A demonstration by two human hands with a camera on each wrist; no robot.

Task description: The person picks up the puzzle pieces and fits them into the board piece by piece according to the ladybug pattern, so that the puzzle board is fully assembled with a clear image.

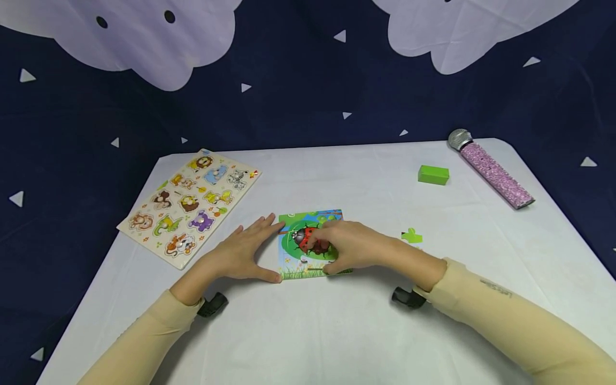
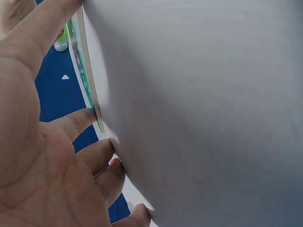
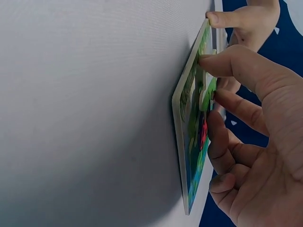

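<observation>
A ladybug jigsaw puzzle board (image 1: pixel 293 270) lies flat in the middle of the table, its picture showing a red ladybug on a green leaf above grass. My left hand (image 1: pixel 243 251) is spread at its left side, with thumb and index fingertips touching the board's edge. Over the board's right half, my right hand (image 1: pixel 358 243) pinches a green puzzle piece (image 3: pixel 208 94) between thumb and index finger. In the right wrist view this piece sits tilted and slightly raised over the board. The right fingers hide part of the ladybug in the head view.
A loose green puzzle piece (image 1: pixel 412 236) lies beyond the right forearm. Behind it are a green block (image 1: pixel 433 175) and a pink glittery microphone (image 1: pixel 498 175). At the left back lies an animal peg puzzle (image 1: pixel 185 214). A dark blue patterned cloth (image 1: pixel 298 69) hangs behind the table.
</observation>
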